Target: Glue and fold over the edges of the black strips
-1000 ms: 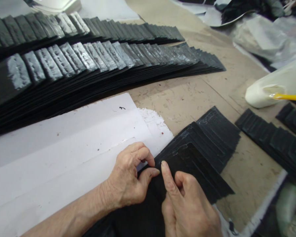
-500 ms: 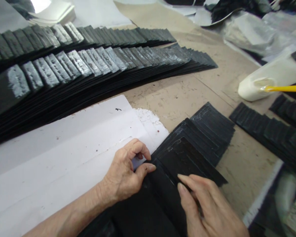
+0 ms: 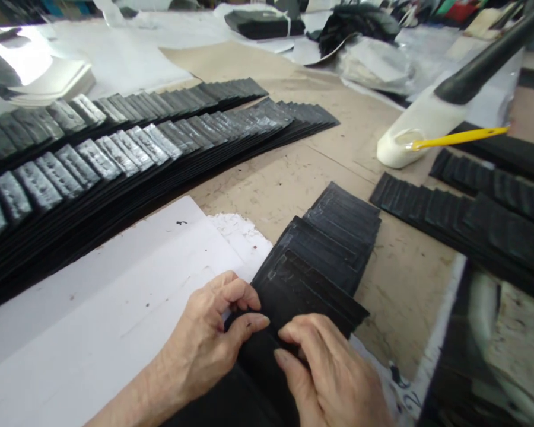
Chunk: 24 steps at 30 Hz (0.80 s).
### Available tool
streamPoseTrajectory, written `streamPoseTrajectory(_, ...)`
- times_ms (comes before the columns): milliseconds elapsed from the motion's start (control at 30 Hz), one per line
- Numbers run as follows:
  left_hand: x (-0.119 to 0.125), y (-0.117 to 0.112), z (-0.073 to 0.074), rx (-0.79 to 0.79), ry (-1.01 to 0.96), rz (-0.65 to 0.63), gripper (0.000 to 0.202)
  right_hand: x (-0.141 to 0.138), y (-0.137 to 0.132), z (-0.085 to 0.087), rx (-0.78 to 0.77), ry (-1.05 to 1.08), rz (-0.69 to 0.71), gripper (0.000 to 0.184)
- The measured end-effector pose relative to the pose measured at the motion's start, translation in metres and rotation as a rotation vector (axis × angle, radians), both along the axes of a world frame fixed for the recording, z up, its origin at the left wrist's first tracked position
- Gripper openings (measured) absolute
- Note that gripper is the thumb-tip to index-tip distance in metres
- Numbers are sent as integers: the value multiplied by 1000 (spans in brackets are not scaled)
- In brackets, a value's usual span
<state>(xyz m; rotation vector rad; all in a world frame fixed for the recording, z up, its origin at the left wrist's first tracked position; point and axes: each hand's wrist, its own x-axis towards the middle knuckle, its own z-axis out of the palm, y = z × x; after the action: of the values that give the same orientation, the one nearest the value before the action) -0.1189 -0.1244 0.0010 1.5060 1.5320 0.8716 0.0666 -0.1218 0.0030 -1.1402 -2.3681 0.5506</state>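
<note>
Two bare hands work at a flat black sheet piece (image 3: 249, 385), which looks like leather or coated cloth. My left hand (image 3: 222, 332) pinches its edge between thumb and curled forefinger. Close beside it, my right hand (image 3: 333, 367) has thumb and forefinger nearly together on the same piece. The fingertips of both hands are only a little apart. Just beyond them lies an overlapped stack of black pieces (image 3: 311, 290), with more fanned pieces (image 3: 342, 207) at its far end. The lower part of the held piece runs out of view.
Long rows of overlapped black strips with shiny ends (image 3: 129, 154) lie at the left. A white board (image 3: 160, 284) is under my left forearm. At the right stand a cream glue bottle (image 3: 400, 142) with a yellow-handled brush (image 3: 463, 138) and more fanned black strips (image 3: 449, 207).
My right hand has moved left, closer to my left hand, along the black piece. The camera view has shifted, so the table things appear further left.
</note>
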Motion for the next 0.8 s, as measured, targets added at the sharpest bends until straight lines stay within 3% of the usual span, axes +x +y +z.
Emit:
streamPoseTrajectory(233, 4, -4, 0, 141, 202, -102, 9, -16, -9, -3, -58, 1, -164, 8)
streamPoseTrajectory(400, 4, -14, 4, 330, 282, -150, 13, -18, -2, 2, -175, 37, -91, 7)
streamPoseTrajectory(667, 2, -15, 10, 269, 257, -169, 6, -12, -3, -8, -16, 184, -58, 22)
streamPoseTrajectory(800, 1, -17, 8, 236, 240, -203, 12, -8, -7, -8, 24, 107, -98, 25)
